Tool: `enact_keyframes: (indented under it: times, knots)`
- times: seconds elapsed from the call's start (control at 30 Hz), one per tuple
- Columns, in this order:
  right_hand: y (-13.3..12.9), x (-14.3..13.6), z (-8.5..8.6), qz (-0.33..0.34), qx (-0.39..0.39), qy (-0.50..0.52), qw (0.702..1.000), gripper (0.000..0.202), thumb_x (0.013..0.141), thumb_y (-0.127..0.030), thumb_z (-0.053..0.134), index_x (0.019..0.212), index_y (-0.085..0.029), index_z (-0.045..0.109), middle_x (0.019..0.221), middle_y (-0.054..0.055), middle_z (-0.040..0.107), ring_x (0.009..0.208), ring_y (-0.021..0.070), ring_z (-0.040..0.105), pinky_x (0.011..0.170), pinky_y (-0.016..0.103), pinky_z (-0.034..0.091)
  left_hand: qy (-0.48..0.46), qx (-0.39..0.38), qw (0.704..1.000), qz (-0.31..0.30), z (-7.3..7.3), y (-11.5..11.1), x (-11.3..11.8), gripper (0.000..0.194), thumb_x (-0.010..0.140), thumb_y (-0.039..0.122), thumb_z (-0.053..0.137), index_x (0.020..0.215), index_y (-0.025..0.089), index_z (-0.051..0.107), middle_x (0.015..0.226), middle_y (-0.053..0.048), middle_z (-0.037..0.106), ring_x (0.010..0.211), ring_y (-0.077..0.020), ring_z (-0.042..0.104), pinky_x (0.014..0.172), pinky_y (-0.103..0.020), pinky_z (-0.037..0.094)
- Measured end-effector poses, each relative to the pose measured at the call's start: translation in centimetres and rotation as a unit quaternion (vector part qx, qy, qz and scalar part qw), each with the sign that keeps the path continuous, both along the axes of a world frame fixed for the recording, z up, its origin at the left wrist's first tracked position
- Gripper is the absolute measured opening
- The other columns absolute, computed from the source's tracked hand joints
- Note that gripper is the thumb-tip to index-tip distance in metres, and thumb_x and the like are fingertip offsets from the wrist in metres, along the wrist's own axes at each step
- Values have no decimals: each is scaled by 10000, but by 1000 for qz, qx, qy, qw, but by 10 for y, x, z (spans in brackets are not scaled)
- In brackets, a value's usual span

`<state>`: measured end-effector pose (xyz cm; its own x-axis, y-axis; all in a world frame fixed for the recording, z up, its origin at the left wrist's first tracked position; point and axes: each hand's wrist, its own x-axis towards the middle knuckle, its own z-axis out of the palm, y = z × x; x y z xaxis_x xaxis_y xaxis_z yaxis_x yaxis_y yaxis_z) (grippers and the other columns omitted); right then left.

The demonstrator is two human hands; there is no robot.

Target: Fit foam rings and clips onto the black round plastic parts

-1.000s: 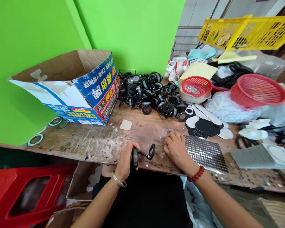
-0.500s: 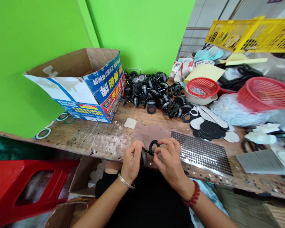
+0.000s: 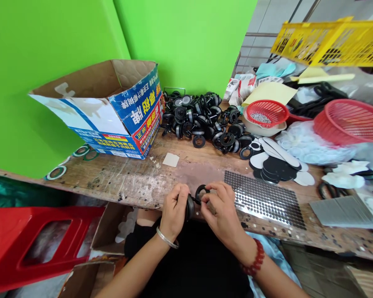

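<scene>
My left hand [image 3: 174, 209] is closed around a black round part [image 3: 190, 207] with a ribbed rim, held at the table's front edge. From it a short dark arm reaches toward a flat black ring [image 3: 200, 191]. My right hand [image 3: 220, 207] has thumb and forefinger pinched together at the ring's right edge, the other fingers curled above. Any smaller piece between those fingertips is hidden. Just right of this hand lies a clear sheet [image 3: 264, 200] covered with rows of small black dots.
Behind the hands is a pile of black round parts [image 3: 202, 120]. A blue-and-white carton [image 3: 102, 142] stands left. Black and white ovals [image 3: 275, 167], a red basket [image 3: 267, 111] of small metal pieces and a bigger red basket [image 3: 351, 120] are right. A red stool [image 3: 15, 240] stands lower left.
The ribbed part has shifted slightly right and turned a little with my left hand, closer to the right fingertips. My right hand keeps its pinch beside the ring. The view has tilted slightly.
</scene>
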<state>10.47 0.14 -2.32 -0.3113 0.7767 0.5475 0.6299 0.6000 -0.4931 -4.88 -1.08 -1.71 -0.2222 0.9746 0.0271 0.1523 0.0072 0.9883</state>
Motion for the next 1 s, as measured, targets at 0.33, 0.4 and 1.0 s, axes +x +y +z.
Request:
enact_keyframes:
  times: [0.33, 0.4, 1.0]
  knots:
    - [-6, 11, -8, 12, 56, -21, 998, 243, 864, -54, 584, 983, -233, 696, 1233, 95, 634, 1271, 307, 484, 1052, 617, 384, -89, -70, 993, 30, -9, 1, 4, 482, 863, 679, 490, 773, 213, 571, 546, 55, 409, 478, -122, 409, 452, -234, 363]
    - [-9, 8, -5, 19, 64, -62, 996, 217, 882, -70, 580, 1000, -213, 693, 1264, 111, 631, 1314, 314, 455, 1083, 624, 356, -87, -62, 993, 39, -10, 3, 3, 487, 853, 679, 509, 753, 206, 571, 572, 49, 442, 492, -114, 425, 455, -228, 376]
    - [-11, 22, -19, 71, -471, 264, 839, 422, 845, -348, 623, 1242, -211, 578, 917, 40, 651, 743, 183, 670, 597, 294, 595, -16, 43, 984, -175, 10, -2, -14, 604, 839, 751, 460, 963, 203, 683, 1030, -104, 657, 978, -233, 601, 879, -332, 475]
